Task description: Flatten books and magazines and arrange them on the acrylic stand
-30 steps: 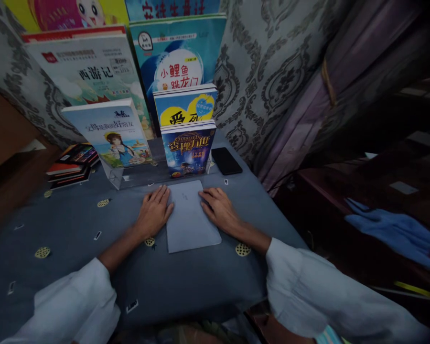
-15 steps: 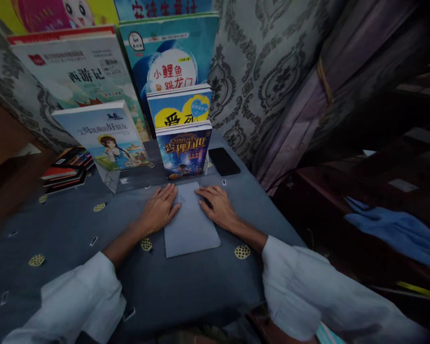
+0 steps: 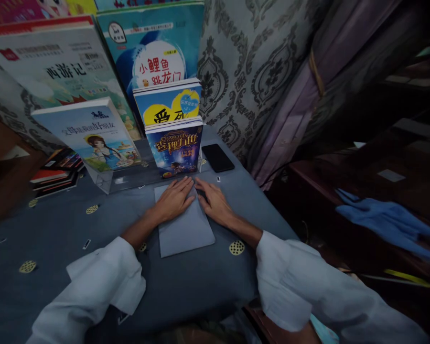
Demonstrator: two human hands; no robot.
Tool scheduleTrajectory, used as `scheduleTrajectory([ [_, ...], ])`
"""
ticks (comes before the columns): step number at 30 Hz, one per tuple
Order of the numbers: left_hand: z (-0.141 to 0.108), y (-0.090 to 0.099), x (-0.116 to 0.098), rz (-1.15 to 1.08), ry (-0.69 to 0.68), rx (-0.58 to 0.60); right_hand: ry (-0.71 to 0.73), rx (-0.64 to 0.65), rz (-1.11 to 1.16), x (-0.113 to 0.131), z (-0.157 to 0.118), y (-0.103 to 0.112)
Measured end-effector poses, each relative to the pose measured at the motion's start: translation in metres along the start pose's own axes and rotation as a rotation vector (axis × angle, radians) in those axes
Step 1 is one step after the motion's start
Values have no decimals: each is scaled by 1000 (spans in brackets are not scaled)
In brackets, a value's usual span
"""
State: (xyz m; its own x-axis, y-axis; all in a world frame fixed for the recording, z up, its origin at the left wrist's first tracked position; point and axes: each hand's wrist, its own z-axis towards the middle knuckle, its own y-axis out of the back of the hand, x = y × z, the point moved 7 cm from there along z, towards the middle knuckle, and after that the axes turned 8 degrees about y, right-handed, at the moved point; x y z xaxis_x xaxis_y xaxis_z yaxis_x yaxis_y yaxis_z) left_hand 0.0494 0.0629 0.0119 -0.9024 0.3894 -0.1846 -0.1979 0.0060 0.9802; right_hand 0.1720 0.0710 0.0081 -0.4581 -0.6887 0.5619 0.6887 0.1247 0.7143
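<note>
A thin notebook (image 3: 184, 235) with a plain pale cover and rounded corners lies closed on the table. My left hand (image 3: 175, 199) rests flat across its upper part, fingers stretched toward the far edge. At the notebook's upper right edge, my right hand (image 3: 215, 200) lies with fingers extended, its fingertips close to those of the left. The hands cover most of the notebook's far end. Just beyond them stands a dark blue book (image 3: 175, 148) with gold lettering, held upright in a clear stand (image 3: 103, 180).
More picture books (image 3: 89, 134) stand in tiers behind. A black phone (image 3: 218, 158) lies right of the stand, and a small stack of books (image 3: 55, 179) sits at the left. Past the table's right edge, a blue cloth (image 3: 383, 222) lies on a dark red surface.
My left hand has slid rightward from the notebook's left edge onto its upper middle, closer to my right hand. The whole view has shifted slightly.
</note>
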Motion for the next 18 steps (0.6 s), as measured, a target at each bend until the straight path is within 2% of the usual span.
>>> scheduleTrajectory([
  [11,-4,1,2,-32,-26,-26,15,-35,47,-2,0,2],
  [18,-6,2,0,-34,-82,-56,41,-79,115,-12,-2,3],
])
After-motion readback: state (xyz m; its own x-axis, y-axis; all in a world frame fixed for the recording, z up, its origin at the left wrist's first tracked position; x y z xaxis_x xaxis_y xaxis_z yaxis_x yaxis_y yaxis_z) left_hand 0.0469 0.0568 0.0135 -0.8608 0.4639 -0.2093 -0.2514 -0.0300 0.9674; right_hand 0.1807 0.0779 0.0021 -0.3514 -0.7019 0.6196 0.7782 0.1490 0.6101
